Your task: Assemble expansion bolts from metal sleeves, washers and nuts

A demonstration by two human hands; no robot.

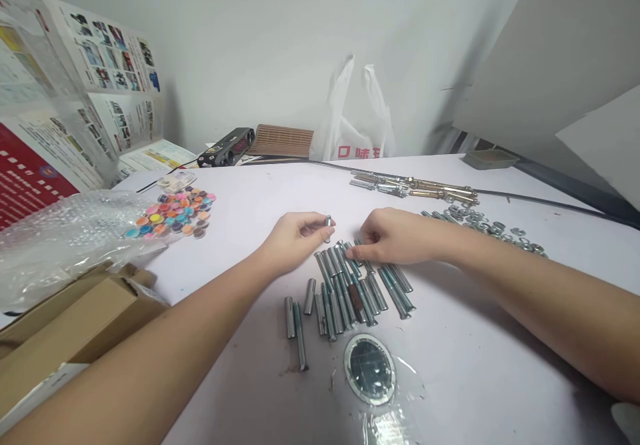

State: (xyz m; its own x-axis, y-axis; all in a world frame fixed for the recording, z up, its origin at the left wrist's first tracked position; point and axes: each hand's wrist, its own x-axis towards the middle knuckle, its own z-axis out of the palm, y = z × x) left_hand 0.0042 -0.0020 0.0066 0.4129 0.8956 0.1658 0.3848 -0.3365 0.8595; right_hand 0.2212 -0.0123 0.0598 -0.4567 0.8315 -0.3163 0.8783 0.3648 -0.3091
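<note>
Pinching a short metal cylinder (pixel 329 229) between thumb and fingers, our left hand (pixel 297 239) is closed on it just beyond the far left corner of the loose group of metal sleeves and bolts (pixel 343 291). The cylinder stands close to upright, whereas most pieces in the group lie flat, side by side, their long axes running mainly toward and away from us with a slight slant.

Our right hand (pixel 390 237) is the nearer of the two to the group: its fingers are curled narrow, and the thumb and fingertips reach the far end of the pieces. Whether it has one pinched, we cannot tell, because the fingers cover that spot. The held cylinder lies to the left of our right hand, with a small gap between.

On our side of the group, a round dark disc with a pale rim (pixel 370 369) lies flat. Beyond our right forearm are nuts and washers (pixel 495 228), and farther off, a bundle of gold-coloured and silvery bolts (pixel 425 188). Well to the left, coloured discs (pixel 183 213) lie beside clear plastic wrap (pixel 75 245).
</note>
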